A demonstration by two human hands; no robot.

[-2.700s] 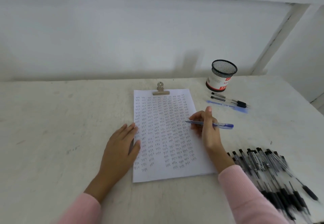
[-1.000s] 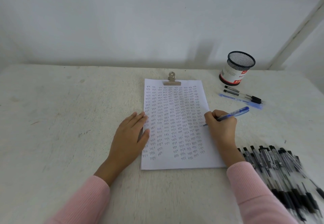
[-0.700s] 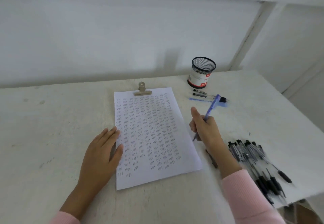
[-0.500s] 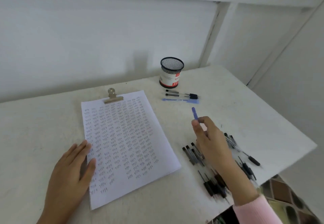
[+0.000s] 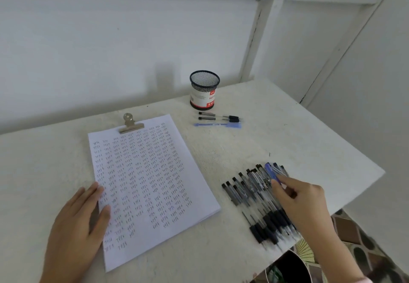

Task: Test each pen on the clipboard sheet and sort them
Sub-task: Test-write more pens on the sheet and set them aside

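Carried pen (image 5: 271, 171) from sheet (image 5: 150, 183) to pile (image 5: 252, 196) (tested, sorting now); pinched by right hand (image 5: 303, 201), left hand (image 5: 81, 220) flat on sheet.

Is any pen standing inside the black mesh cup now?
No, nothing sticks up out of the mesh cup; three pens lie flat on the table just in front of it.

The left hand (image 5: 80, 223) lies flat, palm down, fingers straight and slightly spread, thumb angled out to the right, its forearm running off the lower edge. The right hand (image 5: 303, 201) reaches forward on an extended forearm, pink cuff just showing, its curled fingertips (image 5: 277, 185) pinching a blue pen (image 5: 270, 170)
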